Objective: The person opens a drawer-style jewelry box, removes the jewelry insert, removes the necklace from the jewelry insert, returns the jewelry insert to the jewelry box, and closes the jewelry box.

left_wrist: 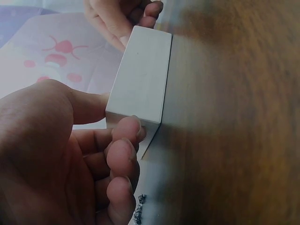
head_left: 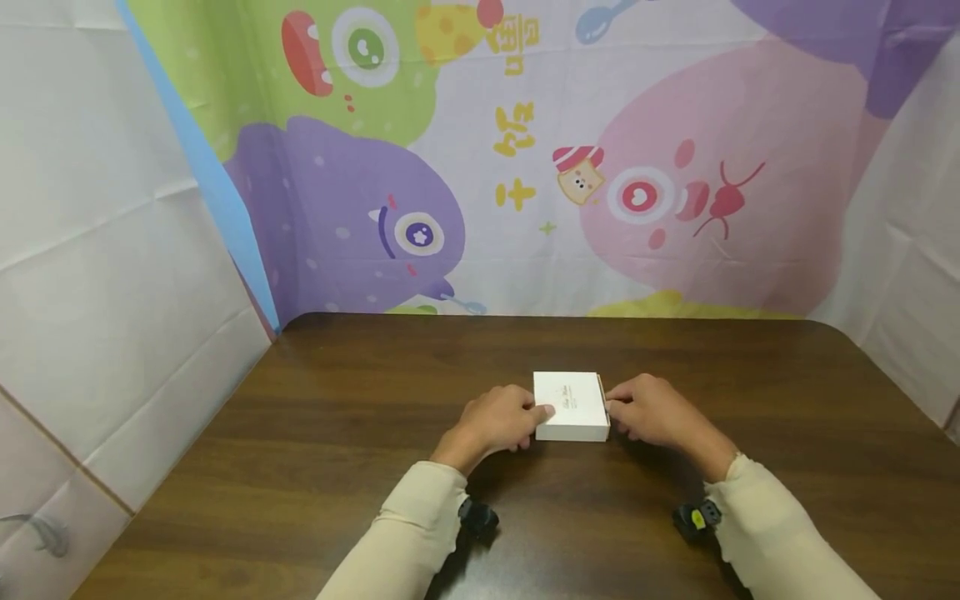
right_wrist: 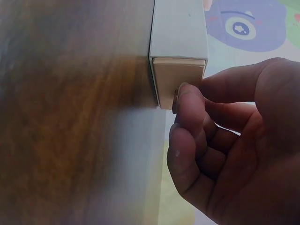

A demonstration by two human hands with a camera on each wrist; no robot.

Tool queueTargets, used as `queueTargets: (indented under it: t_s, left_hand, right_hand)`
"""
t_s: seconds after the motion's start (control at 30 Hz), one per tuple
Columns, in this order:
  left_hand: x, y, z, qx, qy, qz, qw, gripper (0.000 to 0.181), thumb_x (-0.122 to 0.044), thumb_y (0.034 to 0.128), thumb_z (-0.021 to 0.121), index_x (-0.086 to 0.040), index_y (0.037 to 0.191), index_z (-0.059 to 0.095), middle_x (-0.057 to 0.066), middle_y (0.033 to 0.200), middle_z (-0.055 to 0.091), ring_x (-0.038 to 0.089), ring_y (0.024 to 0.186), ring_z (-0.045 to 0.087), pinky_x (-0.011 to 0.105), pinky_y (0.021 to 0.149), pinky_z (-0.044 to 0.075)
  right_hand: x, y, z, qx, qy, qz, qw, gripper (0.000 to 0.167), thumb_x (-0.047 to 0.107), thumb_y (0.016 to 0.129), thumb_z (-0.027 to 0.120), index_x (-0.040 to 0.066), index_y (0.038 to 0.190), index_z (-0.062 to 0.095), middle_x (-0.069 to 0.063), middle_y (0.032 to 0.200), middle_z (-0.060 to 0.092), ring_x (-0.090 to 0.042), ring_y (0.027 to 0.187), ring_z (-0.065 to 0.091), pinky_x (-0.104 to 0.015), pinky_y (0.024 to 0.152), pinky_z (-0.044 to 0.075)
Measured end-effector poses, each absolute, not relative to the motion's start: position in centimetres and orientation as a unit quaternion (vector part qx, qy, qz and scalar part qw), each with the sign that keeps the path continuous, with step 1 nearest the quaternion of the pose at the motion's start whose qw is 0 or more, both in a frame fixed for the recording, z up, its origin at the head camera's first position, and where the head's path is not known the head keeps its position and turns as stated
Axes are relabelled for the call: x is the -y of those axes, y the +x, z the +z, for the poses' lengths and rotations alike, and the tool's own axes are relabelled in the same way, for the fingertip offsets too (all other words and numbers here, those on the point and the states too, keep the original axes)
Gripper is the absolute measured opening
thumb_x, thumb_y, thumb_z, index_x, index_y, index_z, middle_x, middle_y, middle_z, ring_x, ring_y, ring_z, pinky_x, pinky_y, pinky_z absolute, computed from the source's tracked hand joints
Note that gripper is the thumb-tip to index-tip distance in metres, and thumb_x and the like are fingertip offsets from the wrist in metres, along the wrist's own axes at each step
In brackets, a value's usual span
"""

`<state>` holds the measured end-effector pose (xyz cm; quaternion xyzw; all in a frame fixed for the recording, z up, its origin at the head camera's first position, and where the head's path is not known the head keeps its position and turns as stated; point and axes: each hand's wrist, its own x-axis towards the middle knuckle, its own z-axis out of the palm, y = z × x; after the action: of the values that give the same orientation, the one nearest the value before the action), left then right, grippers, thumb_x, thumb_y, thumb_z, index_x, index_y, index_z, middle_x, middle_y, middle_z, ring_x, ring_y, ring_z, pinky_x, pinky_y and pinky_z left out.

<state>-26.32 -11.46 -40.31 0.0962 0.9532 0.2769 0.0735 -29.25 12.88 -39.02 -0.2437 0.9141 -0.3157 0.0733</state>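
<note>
A small white drawer box (head_left: 568, 398) with faint gold lettering on its lid lies on the brown table. My left hand (head_left: 501, 418) grips its left side, thumb on the top and fingers against the side wall, as the left wrist view shows the box (left_wrist: 140, 70) beyond the curled fingers (left_wrist: 123, 157). At the right end, my right hand (head_left: 651, 410) pinches a small brown pull tab (right_wrist: 175, 104) between thumb and forefinger. The beige drawer front (right_wrist: 176, 77) sits almost flush in the white sleeve (right_wrist: 180, 28). The inside of the box is hidden.
The wooden table (head_left: 337, 467) extends around the box on all sides. A printed cartoon cloth (head_left: 517, 275) hangs behind its far edge, and pale cloth (head_left: 97, 208) hangs at the left. A black wrist camera (head_left: 478, 518) is strapped below the left sleeve, another camera (head_left: 696, 520) below the right.
</note>
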Motion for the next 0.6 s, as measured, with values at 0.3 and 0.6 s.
queueTargets:
  t_s: [0.3,0.6]
  left_hand:
    - [11.6,-26.5,-40.41,-0.952,0.101,0.281,0.072,0.041,-0.05,0.1009,0.053,-0.02,0.076,0.066,-0.005,0.061,0.063,0.013,0.054,0.061,0.036,0.061,0.043]
    - [11.57,-26.53,-40.28,-0.947,0.114,0.292,0.067,0.04,-0.047,0.1012,0.054,-0.019,0.075,0.066,-0.004,0.059,0.062,0.013,0.053,0.06,0.036,0.057,0.043]
  right_hand:
    - [-12.55,-29.15,-38.95,-0.919,-0.237,-0.308,0.071,0.027,0.007,0.092,0.054,-0.001,0.108,0.074,0.0,0.063,0.061,-0.013,0.055,0.058,-0.032,0.053,0.05]
    - [-12.45,-29.02,-38.77,-0.922,-0.219,-0.308,0.081,0.028,0.008,0.093,0.054,0.001,0.11,0.075,0.0,0.065,0.061,-0.014,0.057,0.059,-0.032,0.054,0.05]
